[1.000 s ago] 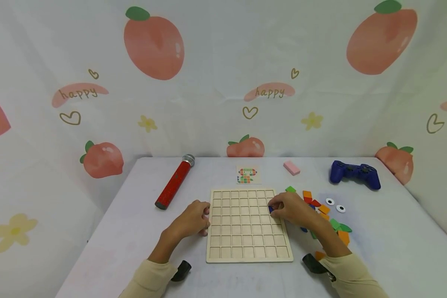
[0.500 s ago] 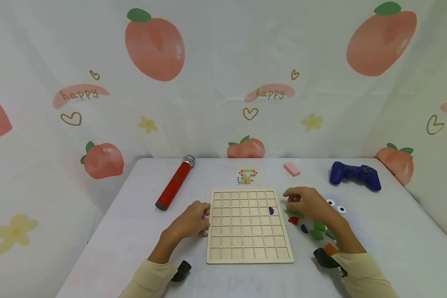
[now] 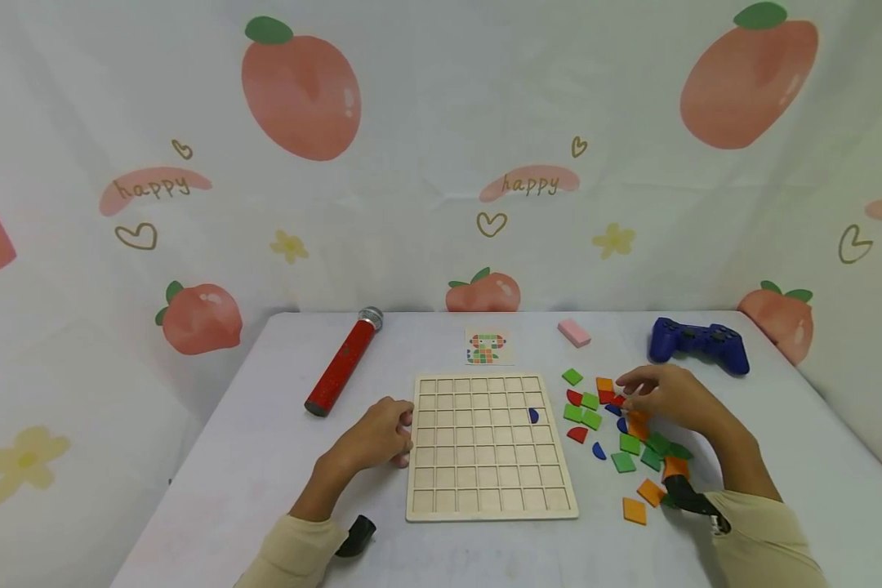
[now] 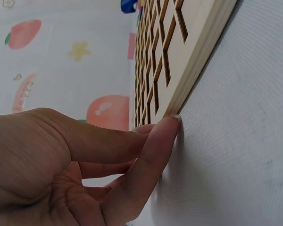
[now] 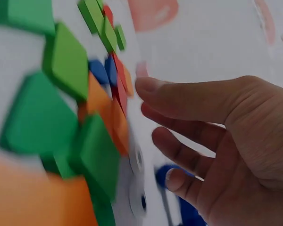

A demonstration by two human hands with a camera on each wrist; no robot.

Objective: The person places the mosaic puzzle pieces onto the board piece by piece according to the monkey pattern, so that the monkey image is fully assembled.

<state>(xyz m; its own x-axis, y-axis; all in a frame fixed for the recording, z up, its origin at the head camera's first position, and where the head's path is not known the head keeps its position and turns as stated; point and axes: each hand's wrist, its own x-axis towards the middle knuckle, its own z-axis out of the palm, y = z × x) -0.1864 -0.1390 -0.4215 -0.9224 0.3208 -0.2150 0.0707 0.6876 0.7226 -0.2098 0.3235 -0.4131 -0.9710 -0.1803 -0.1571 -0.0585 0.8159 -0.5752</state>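
Observation:
A square wooden grid board (image 3: 492, 447) lies flat, with one blue half-round piece (image 3: 533, 416) in a cell near its right side. My left hand (image 3: 378, 433) grips the board's left edge with curled fingers; in the left wrist view its fingertips (image 4: 166, 129) meet at that edge. Over the loose pieces on the right hovers my right hand (image 3: 669, 396), its fingers bent loosely with nothing between them. Below it lie red pieces (image 3: 606, 398), orange squares (image 3: 638, 426) and green squares (image 3: 630, 443). White eye discs (image 5: 137, 197) show in the right wrist view; the hand hides them from the head view.
A small pattern card (image 3: 489, 347) lies behind the board, with a pink block (image 3: 574, 333) to its right. A red microphone (image 3: 343, 363) lies at the back left, a blue game controller (image 3: 698, 345) at the back right. A printed curtain (image 3: 412, 163) hangs behind the table.
My right hand has let go of the blue half-round piece on the board and moved right over the loose pieces, with its fingers apart. The left hand stays at the board's edge.

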